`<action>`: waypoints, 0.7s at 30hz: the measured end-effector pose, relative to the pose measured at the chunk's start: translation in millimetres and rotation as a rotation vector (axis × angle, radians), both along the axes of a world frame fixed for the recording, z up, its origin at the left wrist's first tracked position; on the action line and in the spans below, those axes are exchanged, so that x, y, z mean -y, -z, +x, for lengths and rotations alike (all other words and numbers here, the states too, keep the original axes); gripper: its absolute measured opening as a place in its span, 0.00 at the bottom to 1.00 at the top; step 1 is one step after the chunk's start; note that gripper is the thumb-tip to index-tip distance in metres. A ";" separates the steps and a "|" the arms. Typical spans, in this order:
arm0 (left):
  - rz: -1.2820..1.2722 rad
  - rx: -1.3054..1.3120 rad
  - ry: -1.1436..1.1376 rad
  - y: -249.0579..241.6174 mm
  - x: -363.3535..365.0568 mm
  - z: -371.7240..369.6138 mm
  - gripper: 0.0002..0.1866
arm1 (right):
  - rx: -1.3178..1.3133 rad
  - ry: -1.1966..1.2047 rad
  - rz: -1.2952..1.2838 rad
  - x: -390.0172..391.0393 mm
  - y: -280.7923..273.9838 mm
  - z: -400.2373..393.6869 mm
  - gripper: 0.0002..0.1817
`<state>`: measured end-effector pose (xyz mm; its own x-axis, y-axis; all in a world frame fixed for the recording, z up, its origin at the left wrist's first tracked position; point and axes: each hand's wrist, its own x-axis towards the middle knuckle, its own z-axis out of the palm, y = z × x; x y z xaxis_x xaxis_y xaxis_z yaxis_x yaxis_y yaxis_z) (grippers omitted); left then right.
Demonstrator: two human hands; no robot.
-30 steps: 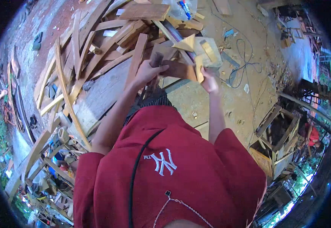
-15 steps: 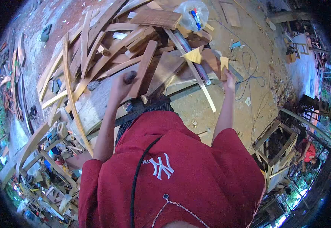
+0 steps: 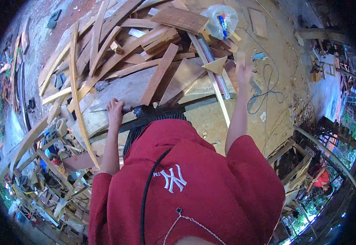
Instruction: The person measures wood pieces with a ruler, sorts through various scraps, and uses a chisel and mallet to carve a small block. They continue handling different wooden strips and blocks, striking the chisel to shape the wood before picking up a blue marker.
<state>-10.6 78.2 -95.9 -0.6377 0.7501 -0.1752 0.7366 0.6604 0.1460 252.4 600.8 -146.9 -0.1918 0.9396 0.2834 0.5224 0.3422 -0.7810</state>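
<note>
My left hand point(image 3: 115, 111) is closed around a tool with a dark rounded handle point(image 3: 127, 109) and a thin metal shaft point(image 3: 98, 110) pointing left. It is low over the pale log point(image 3: 121, 93), close to my lap. My right hand point(image 3: 244, 73), smeared by motion, is raised over the right side of the wood pile, with a small wooden block point(image 3: 241, 59) blurred at its fingers. Left of that hand, a triangular wood piece point(image 3: 215, 65) lies across a metal ruler point(image 3: 223, 87) and a narrow strip. A reddish-brown board point(image 3: 159, 75) leans between my hands.
Boards and curved strips point(image 3: 74, 69) heap across the log. A clear plastic bag point(image 3: 216, 20) holding pens sits at the top. A dark cord point(image 3: 265, 96) loops on the ground at right. A wooden frame point(image 3: 294, 159) stands at lower right, with a person in red point(image 3: 321, 177) beyond it.
My left hand has moved down and left, turning the tool so its shaft points left. My right hand has risen slightly and is blurred. The view has shifted a little.
</note>
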 end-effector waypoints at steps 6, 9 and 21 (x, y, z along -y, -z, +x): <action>-0.049 -0.073 -0.008 20.8 0.5 -16.2 0.19 | 0.653 -0.019 -0.156 -82.0 21.1 -99.7 0.18; -0.115 -0.086 -0.092 25.1 -2.4 -27.5 0.21 | 0.752 0.081 -0.155 -113.3 57.4 -137.8 0.15; 0.111 -0.033 -0.287 29.2 15.9 -26.1 0.35 | 0.940 0.116 -0.058 -107.1 46.0 -163.3 0.24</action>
